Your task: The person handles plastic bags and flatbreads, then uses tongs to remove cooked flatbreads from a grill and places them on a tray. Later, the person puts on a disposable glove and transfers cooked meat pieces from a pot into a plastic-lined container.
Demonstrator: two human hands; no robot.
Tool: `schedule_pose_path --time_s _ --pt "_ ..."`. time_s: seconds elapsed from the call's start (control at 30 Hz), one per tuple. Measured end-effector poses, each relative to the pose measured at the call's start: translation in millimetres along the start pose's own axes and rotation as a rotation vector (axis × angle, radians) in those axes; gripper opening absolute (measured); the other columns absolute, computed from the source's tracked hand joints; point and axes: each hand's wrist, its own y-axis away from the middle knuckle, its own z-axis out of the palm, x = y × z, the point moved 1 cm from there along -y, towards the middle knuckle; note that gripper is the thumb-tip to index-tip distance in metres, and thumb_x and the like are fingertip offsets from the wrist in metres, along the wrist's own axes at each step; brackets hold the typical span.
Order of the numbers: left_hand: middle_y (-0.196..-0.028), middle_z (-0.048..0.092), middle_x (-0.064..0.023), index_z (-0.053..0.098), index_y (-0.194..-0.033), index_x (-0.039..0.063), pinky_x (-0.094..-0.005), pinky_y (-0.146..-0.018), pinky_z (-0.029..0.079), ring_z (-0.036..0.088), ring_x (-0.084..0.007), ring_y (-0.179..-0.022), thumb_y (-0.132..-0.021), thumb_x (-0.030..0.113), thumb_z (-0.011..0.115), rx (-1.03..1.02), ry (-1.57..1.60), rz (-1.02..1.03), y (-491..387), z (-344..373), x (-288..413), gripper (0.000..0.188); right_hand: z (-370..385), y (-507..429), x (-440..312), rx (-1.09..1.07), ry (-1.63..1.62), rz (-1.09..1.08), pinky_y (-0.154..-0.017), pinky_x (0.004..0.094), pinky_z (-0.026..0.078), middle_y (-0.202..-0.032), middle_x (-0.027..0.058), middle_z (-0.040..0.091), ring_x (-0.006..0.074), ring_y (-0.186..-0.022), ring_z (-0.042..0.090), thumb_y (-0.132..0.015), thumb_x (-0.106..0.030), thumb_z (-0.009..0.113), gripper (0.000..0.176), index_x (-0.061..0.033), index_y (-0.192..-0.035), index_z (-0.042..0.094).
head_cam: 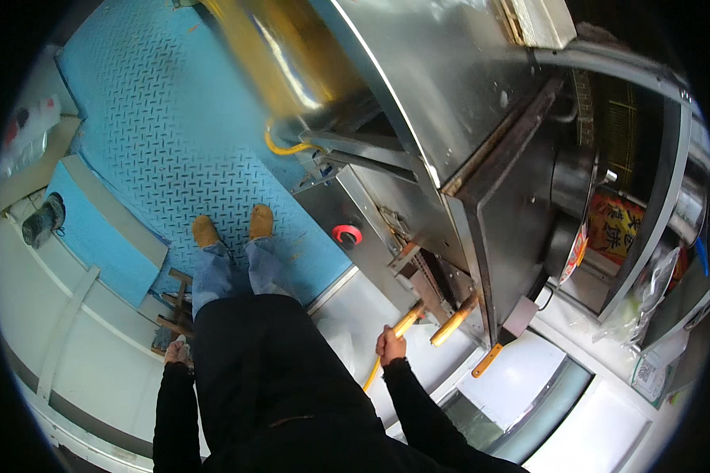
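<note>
My right hand (390, 344) is closed around a wooden handle (409, 318) that sticks out from a slot in the stainless steel cooking unit (384, 195). A second wooden handle (454, 322) juts out beside it, with no hand on it. Both lead toward metal plates (423, 284) in the dark slot, whose inside is mostly hidden. A yellow hose (373, 373) runs just below my right hand. Down at my left side is my left hand (178, 352), fingers bent. Something small and whitish shows at its fingers, too small to make out.
A scraper with an orange handle (487, 360) lies near the unit's right corner. A red-ringed knob (347, 235) is on the lower steel panel. Beside my feet, a brassy cylinder (296, 53) stands on the blue tread-plate floor (154, 136). A dark shoe (44, 222) lies at left.
</note>
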Motion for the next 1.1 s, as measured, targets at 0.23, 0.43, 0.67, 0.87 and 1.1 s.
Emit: schedule_pose_path --time_s 0.23,0.43,0.67,0.87,1.1 --pt "-0.087 0.058 -0.0094 0.058 -0.086 0.002 -0.0307 -0.071 0.044 0.055 -0.0199 -0.082 -0.082 0.018 0.054 0.002 0.812 -0.090 -23 45 11 0.017 -27 -63 -26 -0.103 -0.176 -0.136 -0.030 0.0248 0.019 -0.044 -0.0036 0.028 0.0085 -0.032 0.023 -0.084 -0.031 0.056 0.027 -0.0170 -0.066 0.042" --pt "-0.126 0.046 -0.0094 0.046 -0.123 0.012 -0.0396 -0.097 0.034 0.042 -0.0257 -0.118 -0.083 0.025 0.050 -0.005 -0.597 -0.018 -3 20 90 0.042 -35 -71 -40 0.024 -0.219 0.027 -0.029 0.0217 0.021 -0.045 -0.0014 0.039 0.0086 -0.031 0.027 -0.087 -0.041 0.050 0.024 -0.0197 -0.076 0.049" --pt "-0.146 0.018 -0.0015 0.020 -0.140 0.020 -0.0530 -0.106 0.006 0.014 -0.0206 -0.135 -0.094 0.027 0.026 -0.007 -1.373 0.092 -63 4 85 0.046 -8 23 -42 -0.152 0.404 0.196 -0.046 0.0200 0.042 -0.075 0.0052 0.058 0.0104 -0.058 0.053 -0.088 -0.030 0.053 0.020 -0.0115 -0.097 0.053" --pt "-0.138 0.035 -0.0050 0.034 -0.134 0.017 -0.0470 -0.102 0.021 0.034 -0.0217 -0.126 -0.091 0.038 0.030 -0.451 -1.523 -0.208 -145 15 43 0.048 67 46 -65 -0.331 0.753 0.023 -0.053 0.0244 0.048 -0.084 0.0125 0.060 0.0155 -0.063 0.058 -0.090 -0.019 0.048 0.024 -0.0019 -0.107 0.050" --pt "-0.122 0.046 -0.0057 0.045 -0.121 0.016 -0.0441 -0.094 0.029 0.043 -0.0216 -0.114 -0.088 0.038 0.037 -0.277 -1.034 -0.039 -107 1 70 0.041 114 67 -69 -0.553 0.758 -0.050 -0.058 0.0250 0.049 -0.089 0.0128 0.061 0.0161 -0.069 0.059 -0.092 -0.018 0.045 0.023 -0.0006 -0.106 0.050"
